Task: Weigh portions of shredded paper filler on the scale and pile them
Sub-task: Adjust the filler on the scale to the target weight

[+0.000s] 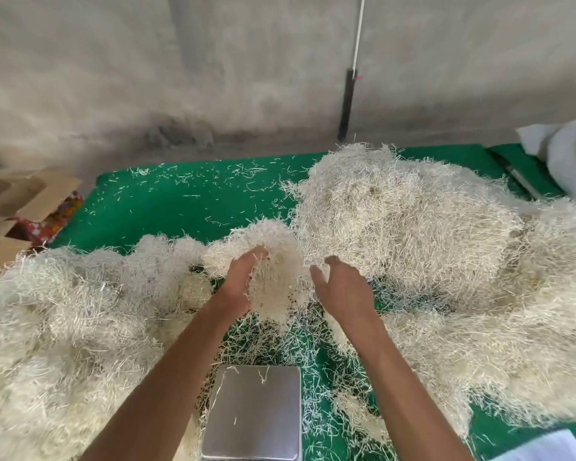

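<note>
Pale shredded paper covers most of what I see, spread over a green cloth (187, 207) on the desk. My left hand (243, 277) is raised above the cloth with a clump of paper (273, 277) resting against its palm and fingers; the fingers are fairly straight, cupping the clump from the left side, and strands hang down below the wrist. My right hand (343, 287) is just beside the clump on the right, fingers loosely spread and relaxed, holding nothing that I can make out; whether its fingertips touch the strands I cannot tell. The scale (256, 410) sits near the bottom edge, directly below and between my forearms, its metal plate bare except for a few stray strands. A big heap of paper (413, 227) rises to the right, beyond my right hand, and a lower, wider pile (64, 311) lies to the left. Loose strands are scattered over the far part of the cloth. Cardboard boxes (17, 201) stand at the left edge, off the cloth, and a grey wall (213, 61) runs behind everything
</note>
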A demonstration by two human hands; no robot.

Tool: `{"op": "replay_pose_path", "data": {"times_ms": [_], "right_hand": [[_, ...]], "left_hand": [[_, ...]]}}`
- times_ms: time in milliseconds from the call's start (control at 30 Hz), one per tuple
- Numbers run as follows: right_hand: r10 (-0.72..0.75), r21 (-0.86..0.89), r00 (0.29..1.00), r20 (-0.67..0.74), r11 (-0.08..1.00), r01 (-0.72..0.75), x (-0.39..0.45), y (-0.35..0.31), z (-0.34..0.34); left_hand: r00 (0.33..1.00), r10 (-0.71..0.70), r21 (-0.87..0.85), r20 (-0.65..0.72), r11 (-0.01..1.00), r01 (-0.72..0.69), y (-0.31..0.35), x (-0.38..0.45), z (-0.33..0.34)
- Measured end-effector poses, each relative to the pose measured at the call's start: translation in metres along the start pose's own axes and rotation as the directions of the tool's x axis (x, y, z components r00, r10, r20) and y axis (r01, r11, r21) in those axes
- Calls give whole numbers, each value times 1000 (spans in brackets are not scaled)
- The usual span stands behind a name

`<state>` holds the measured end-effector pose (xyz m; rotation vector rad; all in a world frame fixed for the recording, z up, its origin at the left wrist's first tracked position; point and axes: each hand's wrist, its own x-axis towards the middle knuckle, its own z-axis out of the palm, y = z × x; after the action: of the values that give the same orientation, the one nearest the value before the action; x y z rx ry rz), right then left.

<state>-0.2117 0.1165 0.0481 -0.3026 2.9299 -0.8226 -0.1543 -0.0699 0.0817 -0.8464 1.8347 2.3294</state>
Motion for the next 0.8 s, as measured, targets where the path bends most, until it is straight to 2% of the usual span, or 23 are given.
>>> {"op": "replay_pose_path", "data": {"times_ms": [33,67,100,133,167,200,233,267,300,333,367,400,500,533,600,633,700,733,800], "right_hand": [[-57,269,996,-64,960,73,-3,-11,-7],[-59,542,996,-73,836,89,-5,-23,-13],[-11,746,1000,17,665,-6,-8,-34,-18],[30,863,979,203,466,-193,-11,-46,-22],[9,884,924,383,286,-369,-16,-53,-22],[-47,862,870,491,173,-477,-21,-56,-17],[-91,847,845,528,124,-516,-29,-56,-13],[-126,850,841,526,85,-519,-37,-57,-9],[-141,863,851,505,66,-501,-46,-56,-7],[-146,872,860,488,55,-486,-55,-54,-5],[-125,878,869,478,81,-471,-62,-53,-3],[-116,881,876,469,124,-456,-70,-53,-1],[-60,895,917,394,250,-369,-96,-66,9],[-8,899,936,352,280,-336,-102,-69,15],[59,907,952,299,292,-303,-112,-76,19],[79,919,951,300,243,-310,-113,-79,17],[49,944,947,316,78,-319,-114,-88,12],[17,949,949,314,2,-314,-113,-93,10],[5,957,959,284,-67,-283,-118,-104,3]], "left_hand": [[999,-1,58,41,998,-1,1,1,1],[996,61,175,72,982,-73,3,-7,1],[991,95,247,98,962,-117,7,-12,0],[983,116,307,142,939,-155,14,-25,2],[979,106,329,174,931,-160,21,-31,3],[967,127,342,222,919,-199,23,-37,2],[954,130,340,271,914,-221,23,-42,1],[945,147,369,293,894,-253,22,-49,0],[956,142,389,256,890,-237,17,-53,-3],[983,113,390,148,906,-163,14,-54,-3],[995,98,368,29,924,-102,11,-55,-6],[991,129,331,-40,937,-108,8,-58,-8],[979,168,292,-118,948,-127,-12,-69,-21],[984,141,273,-105,956,-108,-16,-77,-29],[991,120,203,65,970,-131,-27,-97,-47],[988,102,36,118,994,-107,-30,-102,-54],[988,-42,-245,149,966,78,-40,-105,-67],[978,-82,-278,190,951,133,-46,-108,-72],[919,-67,-372,388,901,223,-52,-115,-77]]}}
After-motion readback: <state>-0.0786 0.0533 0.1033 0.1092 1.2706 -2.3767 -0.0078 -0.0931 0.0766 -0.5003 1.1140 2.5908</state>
